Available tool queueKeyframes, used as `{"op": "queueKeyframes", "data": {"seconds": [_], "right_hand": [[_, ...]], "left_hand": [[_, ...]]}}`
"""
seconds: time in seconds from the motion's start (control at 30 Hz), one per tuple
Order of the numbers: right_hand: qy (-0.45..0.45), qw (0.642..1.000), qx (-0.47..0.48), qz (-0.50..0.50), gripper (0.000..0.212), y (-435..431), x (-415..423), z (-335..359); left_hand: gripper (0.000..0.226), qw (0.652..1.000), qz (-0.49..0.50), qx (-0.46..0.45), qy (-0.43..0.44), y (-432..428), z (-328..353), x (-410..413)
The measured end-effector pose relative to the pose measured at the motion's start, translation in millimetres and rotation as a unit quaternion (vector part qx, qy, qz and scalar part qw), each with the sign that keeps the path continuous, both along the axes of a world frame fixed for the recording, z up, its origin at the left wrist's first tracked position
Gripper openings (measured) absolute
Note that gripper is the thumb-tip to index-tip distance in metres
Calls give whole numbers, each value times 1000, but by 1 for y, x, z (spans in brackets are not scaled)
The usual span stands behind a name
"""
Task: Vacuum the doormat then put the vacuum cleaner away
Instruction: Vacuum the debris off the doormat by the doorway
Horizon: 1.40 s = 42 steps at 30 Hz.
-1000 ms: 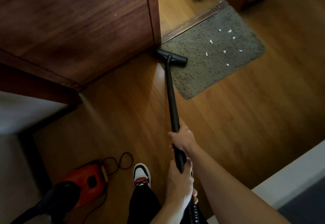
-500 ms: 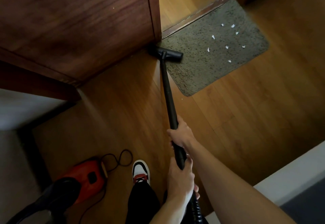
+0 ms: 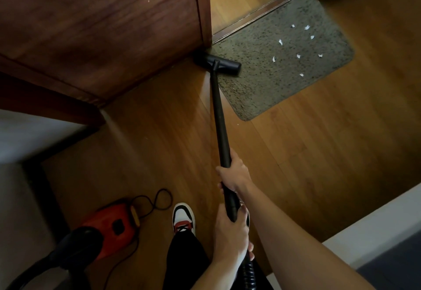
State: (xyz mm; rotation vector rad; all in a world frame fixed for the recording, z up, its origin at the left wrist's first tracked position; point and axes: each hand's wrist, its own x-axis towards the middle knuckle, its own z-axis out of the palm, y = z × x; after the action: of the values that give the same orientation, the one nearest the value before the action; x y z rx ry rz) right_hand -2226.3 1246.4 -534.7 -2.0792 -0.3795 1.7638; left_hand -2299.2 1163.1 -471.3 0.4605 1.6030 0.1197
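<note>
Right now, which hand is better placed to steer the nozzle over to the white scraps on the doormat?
Probably the right hand: it grips the wand further forward, nearer the nozzle, and the scraps lie on that side. The left hand holds the rear end by the hose.

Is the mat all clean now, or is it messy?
Messy. Little white scraps lie scattered on the right half of the mat. The vacuum head sits at its left corner, apart from them.
</note>
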Motion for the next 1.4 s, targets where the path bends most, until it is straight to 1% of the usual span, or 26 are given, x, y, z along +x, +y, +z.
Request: {"op": "queueKeyframes", "data": {"seconds": [0.2, 0.4, 0.5, 0.6, 0.77, 0.83, 0.97, 1.03, 1.13, 1.23, 1.27, 1.33, 1.4], "right_hand": [[-2, 1000, 8, -20, 56, 1, -2, -1], [0, 998, -6, -66, 61, 8, -1, -6], [8, 998, -7, -67, 58, 20, 5, -9], [6, 998, -12, -67, 60, 18, 3, -12], [19, 995, -6, -93, 65, 13, 2, -13], [26, 994, -7, -109, 64, 9, 1, -11], [33, 989, 4, -145, 55, -9, -10, 2], [46, 986, 12, -161, 59, -18, -20, 11], [52, 981, 9, -184, 58, -24, -35, 17], [47, 976, 0, -214, 53, -19, -42, 13], [40, 975, -1, -217, 53, -14, -42, 11], [36, 971, 2, -238, 55, -2, -41, 8], [30, 966, 15, -258, 62, 11, -40, 6]], "left_hand": [[21, 1000, 0, 3, -3, 3, 5, -3], [21, 1000, -22, 6, -13, 16, 4, -11], [21, 1000, -24, 1, -15, 27, -2, -8], [20, 999, -38, 5, 1, 23, -7, -10], [16, 999, -41, 15, -7, 20, -8, -12], [17, 998, -62, 19, -6, 21, -5, -17], [16, 991, -133, 31, 18, 24, 4, -35], [14, 984, -171, 42, 27, 29, 5, -47], [27, 974, -219, 52, 33, 42, 5, -60], [41, 969, -241, 45, 20, 58, 2, -63], [42, 970, -241, 39, 10, 63, 1, -64], [33, 974, -226, 20, -18, 73, -2, -67], [20, 977, -206, -10, -49, 80, -3, -73]]}}
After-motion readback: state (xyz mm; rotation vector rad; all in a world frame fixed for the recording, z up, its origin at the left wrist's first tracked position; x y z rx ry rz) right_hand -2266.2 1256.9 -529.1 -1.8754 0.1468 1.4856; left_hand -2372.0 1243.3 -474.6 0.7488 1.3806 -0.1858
